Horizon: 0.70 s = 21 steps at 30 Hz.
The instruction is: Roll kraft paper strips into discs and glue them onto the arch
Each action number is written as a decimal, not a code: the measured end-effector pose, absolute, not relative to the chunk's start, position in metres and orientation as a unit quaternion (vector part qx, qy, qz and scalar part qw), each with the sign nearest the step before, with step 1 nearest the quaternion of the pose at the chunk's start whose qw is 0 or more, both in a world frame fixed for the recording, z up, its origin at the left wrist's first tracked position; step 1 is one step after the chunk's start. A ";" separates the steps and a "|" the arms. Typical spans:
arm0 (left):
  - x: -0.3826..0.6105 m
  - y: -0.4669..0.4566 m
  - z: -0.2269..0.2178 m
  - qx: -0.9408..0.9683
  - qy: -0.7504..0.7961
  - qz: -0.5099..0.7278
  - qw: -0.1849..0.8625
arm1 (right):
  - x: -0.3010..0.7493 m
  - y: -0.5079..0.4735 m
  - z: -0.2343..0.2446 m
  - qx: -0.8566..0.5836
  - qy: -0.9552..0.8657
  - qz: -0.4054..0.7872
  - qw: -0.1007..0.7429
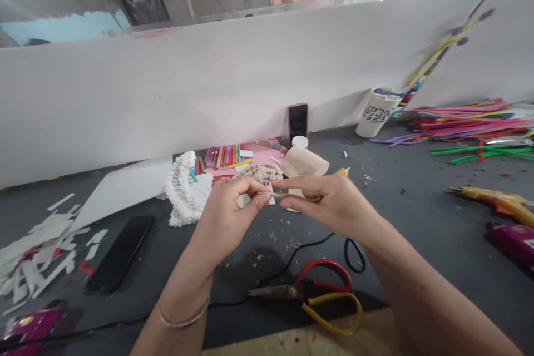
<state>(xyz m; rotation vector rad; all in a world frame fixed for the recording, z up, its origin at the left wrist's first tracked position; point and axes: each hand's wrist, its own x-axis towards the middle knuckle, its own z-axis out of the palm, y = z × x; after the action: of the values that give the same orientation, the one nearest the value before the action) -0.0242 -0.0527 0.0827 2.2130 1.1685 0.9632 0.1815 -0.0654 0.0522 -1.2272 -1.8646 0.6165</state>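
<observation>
My left hand (233, 206) and my right hand (334, 200) meet over the middle of the dark table. Between them is a thin tan strip (276, 194), seen edge-on, perhaps paper; each hand pinches one end between thumb and fingers. Just behind my hands lie small rolled beige coils (267, 171) in a curved row and a curling cream paper sheet (305, 161). A white bumpy craft piece (187, 194) stands beside my left hand. Nearer to me are scissors (298, 291) with red and yellow handles, lying below my hands.
A black phone (120, 255) and paper scraps (37, 261) lie left. Colored markers (223, 157) and an upright phone (298, 121) are behind. To the right are a white cup (377, 114), pipe cleaners (467, 122) and a yellow glue gun (496, 200). A black cord (292, 258) crosses the front.
</observation>
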 end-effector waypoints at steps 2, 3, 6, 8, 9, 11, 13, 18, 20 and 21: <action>-0.024 -0.053 0.082 0.802 0.430 0.350 0.225 | 0.182 -0.065 0.051 -0.465 -0.752 0.265 0.385; -0.024 -0.053 0.082 0.800 0.431 0.350 0.225 | 0.183 -0.065 0.051 -0.457 -0.756 0.275 0.379; -0.024 -0.053 0.084 0.801 0.431 0.347 0.230 | 0.185 -0.065 0.050 -0.445 -0.755 0.305 0.373; -0.024 -0.054 0.086 0.805 0.424 0.343 0.232 | 0.187 -0.065 0.049 -0.443 -0.744 0.331 0.375; -0.024 -0.054 0.087 0.809 0.420 0.339 0.233 | 0.188 -0.065 0.050 -0.441 -0.738 0.347 0.375; -0.024 -0.054 0.088 0.818 0.415 0.328 0.228 | 0.190 -0.065 0.051 -0.433 -0.730 0.377 0.370; -0.024 -0.056 0.088 0.826 0.422 0.321 0.194 | 0.191 -0.066 0.053 -0.428 -0.727 0.395 0.364; -0.019 -0.063 0.081 0.827 0.436 0.352 0.051 | 0.189 -0.069 0.057 -0.449 -0.715 0.378 0.380; -0.017 -0.064 0.079 0.823 0.435 0.366 0.022 | 0.187 -0.071 0.058 -0.453 -0.712 0.368 0.391; -0.017 -0.065 0.078 0.820 0.435 0.372 0.015 | 0.186 -0.071 0.058 -0.452 -0.710 0.368 0.395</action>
<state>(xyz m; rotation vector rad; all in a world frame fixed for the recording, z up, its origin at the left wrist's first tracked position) -0.0167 -0.0647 0.0780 2.5513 1.3544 1.1569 0.1862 -0.0711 0.0585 -1.1466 -1.7999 0.9331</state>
